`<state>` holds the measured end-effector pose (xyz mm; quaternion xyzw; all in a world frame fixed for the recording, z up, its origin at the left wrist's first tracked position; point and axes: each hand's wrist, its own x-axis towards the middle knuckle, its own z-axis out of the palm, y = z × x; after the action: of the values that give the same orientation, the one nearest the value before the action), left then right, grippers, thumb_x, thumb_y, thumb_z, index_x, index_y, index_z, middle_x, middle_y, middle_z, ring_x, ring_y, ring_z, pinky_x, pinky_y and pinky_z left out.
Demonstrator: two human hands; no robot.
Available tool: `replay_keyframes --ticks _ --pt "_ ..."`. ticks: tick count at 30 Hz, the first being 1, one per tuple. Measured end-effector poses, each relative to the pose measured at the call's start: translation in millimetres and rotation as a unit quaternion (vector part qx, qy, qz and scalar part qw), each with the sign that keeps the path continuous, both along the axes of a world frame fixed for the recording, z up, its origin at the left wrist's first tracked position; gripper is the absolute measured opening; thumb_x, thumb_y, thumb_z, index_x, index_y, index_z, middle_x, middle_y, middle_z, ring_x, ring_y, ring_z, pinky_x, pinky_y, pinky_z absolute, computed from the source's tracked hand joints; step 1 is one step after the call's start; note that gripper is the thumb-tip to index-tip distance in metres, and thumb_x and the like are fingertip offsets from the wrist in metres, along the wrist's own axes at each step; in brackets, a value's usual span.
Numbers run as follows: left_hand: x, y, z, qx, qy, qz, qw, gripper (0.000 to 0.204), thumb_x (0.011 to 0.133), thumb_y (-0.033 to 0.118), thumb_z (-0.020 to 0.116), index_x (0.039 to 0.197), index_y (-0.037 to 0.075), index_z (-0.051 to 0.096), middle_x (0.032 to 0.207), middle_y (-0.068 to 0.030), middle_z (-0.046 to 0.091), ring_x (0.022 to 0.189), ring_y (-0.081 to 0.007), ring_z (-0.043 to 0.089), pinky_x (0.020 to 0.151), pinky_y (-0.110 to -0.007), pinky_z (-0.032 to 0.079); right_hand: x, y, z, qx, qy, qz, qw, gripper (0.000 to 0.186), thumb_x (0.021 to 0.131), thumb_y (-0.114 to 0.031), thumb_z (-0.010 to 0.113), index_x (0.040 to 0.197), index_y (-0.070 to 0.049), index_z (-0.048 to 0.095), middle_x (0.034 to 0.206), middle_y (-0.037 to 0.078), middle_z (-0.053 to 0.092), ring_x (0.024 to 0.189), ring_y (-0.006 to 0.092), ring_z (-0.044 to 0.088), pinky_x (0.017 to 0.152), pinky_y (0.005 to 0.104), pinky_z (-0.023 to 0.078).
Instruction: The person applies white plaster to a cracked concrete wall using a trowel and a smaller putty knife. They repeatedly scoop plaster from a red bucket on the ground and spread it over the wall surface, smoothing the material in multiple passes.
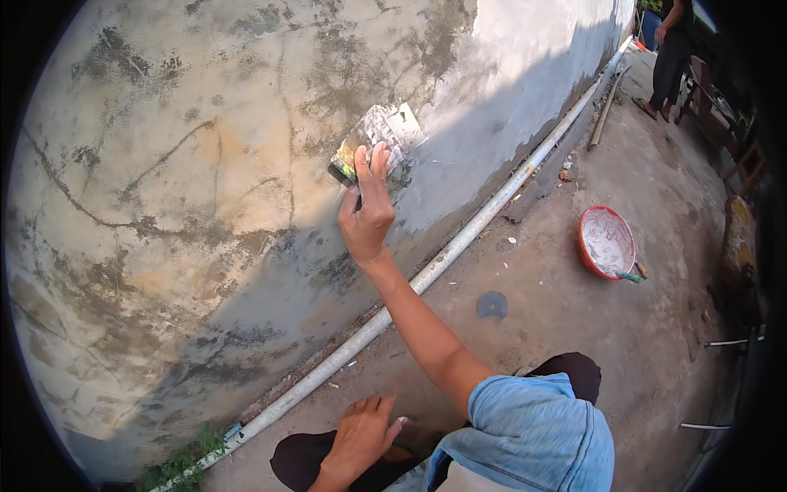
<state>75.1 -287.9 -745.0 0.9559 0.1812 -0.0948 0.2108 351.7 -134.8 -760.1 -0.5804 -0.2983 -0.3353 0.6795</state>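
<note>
While the right hand [366, 215] is clamped on a scraper [373, 135] at the stained wall [246, 148], the left hand [359, 435] is empty near the knee [295, 455], thumb apart from its fingers. White paste [381, 121] could drop onto the pipe [474, 230] if the scraper tilts; grime [121, 53] on the wall might keep it from sticking.

A pale pipe [332, 361] runs diagonally from lower left to upper right, green weeds [184, 461] around its lower end. Right of centre, a dark disc [492, 304] lies flat; at upper right lies a pole [605, 115], and another person [670, 70] stands.
</note>
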Motion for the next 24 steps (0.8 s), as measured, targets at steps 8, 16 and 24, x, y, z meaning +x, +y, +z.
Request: replay_keyframes --ticks 8,16,24 --pt "20 4 -7 -0.02 0.038 -0.015 0.999 0.049 0.09 0.03 0.065 0.128 0.003 0.051 0.101 -0.0199 0.063 0.097 -0.0372 0.062 0.085 -0.044 0.049 -25 -31 -28 -0.089 -0.051 0.102 0.99 0.064 0.072 0.01 0.059 0.132 -0.011 0.059 0.141 0.021 0.048 0.129 0.0383 0.048 0.105 0.044 0.044" --pt "28 -2 1 -0.007 0.028 0.007 1.0 0.051 0.091 0.033 0.063 0.13 0.003 0.05 0.109 -0.0223 0.062 0.105 -0.0395 0.06 0.09 -0.044 0.047 100 -111 -45 0.078 0.251 -0.078 0.962 0.042 0.085 0.002 0.051 0.127 0.007 0.055 0.111 0.026 0.066 0.095 0.0339 0.067 0.083 0.0371 0.05" --pt "19 0 1 -0.027 0.057 0.009 0.998 0.052 0.091 0.034 0.063 0.131 0.004 0.05 0.113 -0.0223 0.062 0.108 -0.0386 0.058 0.093 -0.044 0.046 146 -65 -97 -0.019 0.294 -0.069 0.953 0.057 0.081 0.003 0.051 0.137 -0.003 0.051 0.118 0.027 0.064 0.097 0.0382 0.067 0.086 0.0408 0.049"
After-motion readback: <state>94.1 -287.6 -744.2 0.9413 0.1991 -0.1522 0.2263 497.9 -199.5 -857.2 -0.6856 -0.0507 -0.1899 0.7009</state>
